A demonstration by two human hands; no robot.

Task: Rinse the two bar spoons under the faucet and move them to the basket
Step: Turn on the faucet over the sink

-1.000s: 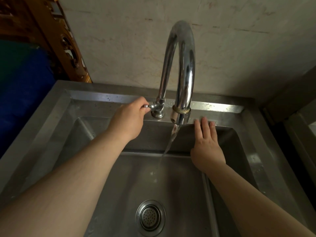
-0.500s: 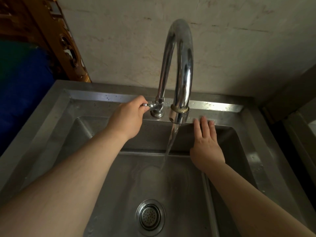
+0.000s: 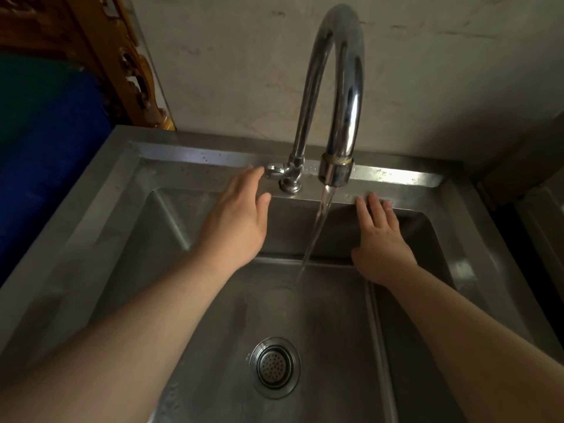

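A tall chrome gooseneck faucet [image 3: 345, 87] stands at the back of a steel sink [image 3: 183, 166], and a steady stream of water [image 3: 317, 230] falls from its spout into the basin. My left hand [image 3: 238, 221] hovers open just left of the small faucet handle [image 3: 274, 171], fingertips close to it but off it. My right hand [image 3: 378, 242] lies flat with fingers spread against the sink's back wall, right of the stream, holding nothing. No bar spoons and no basket are in view.
A round drain strainer [image 3: 276, 366] sits in the basin floor near the front. A ridge [image 3: 374, 331] runs front to back along the basin's right part. A carved wooden frame [image 3: 134, 71] and a blue-green object [image 3: 45, 148] stand left of the sink.
My left hand has let go of the faucet handle and opened, drawing slightly back. The water stream has grown fuller. My right hand stays in place.
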